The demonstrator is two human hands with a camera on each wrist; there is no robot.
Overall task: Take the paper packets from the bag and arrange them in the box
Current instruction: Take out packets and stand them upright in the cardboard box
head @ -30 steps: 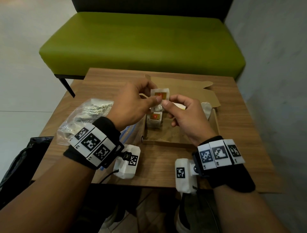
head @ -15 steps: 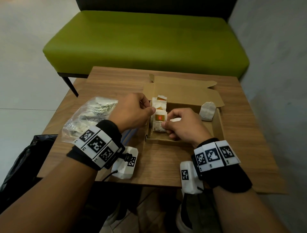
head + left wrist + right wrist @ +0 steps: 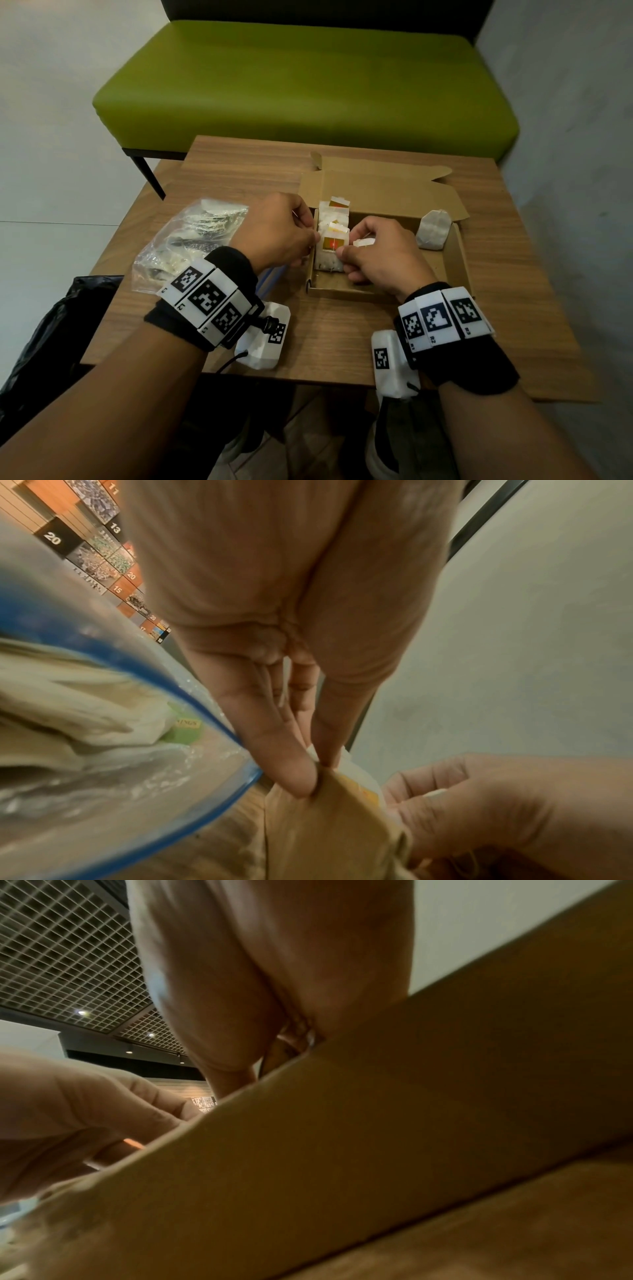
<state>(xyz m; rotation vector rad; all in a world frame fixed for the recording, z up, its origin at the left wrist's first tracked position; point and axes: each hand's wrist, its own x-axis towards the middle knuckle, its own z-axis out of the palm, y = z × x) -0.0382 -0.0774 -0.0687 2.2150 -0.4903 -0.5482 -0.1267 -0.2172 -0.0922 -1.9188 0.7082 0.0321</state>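
An open cardboard box (image 3: 457, 253) lies on the wooden table. Against its left wall stands a row of white paper packets (image 3: 334, 214) with orange tags. My left hand (image 3: 317, 240) pinches the left edge of the front packet (image 3: 331, 253); the left wrist view shows thumb and forefinger closed on the front packet's corner (image 3: 346, 761). From the other side my right hand (image 3: 342, 254), fingers curled, pinches the same packet inside the box. One more packet (image 3: 432, 230) leans on the right wall. The clear plastic bag (image 3: 191, 240) of packets lies left of the box.
A green bench (image 3: 301, 78) stands beyond the table's far edge. A black bag (image 3: 51, 329) sits on the floor at the left. A grey wall (image 3: 575, 171) runs close along the table's right side. The box's open lid (image 3: 387, 192) lies flat behind it.
Both hands came down from above the box with the packet and set it upright at the front of the row. They still pinch it.
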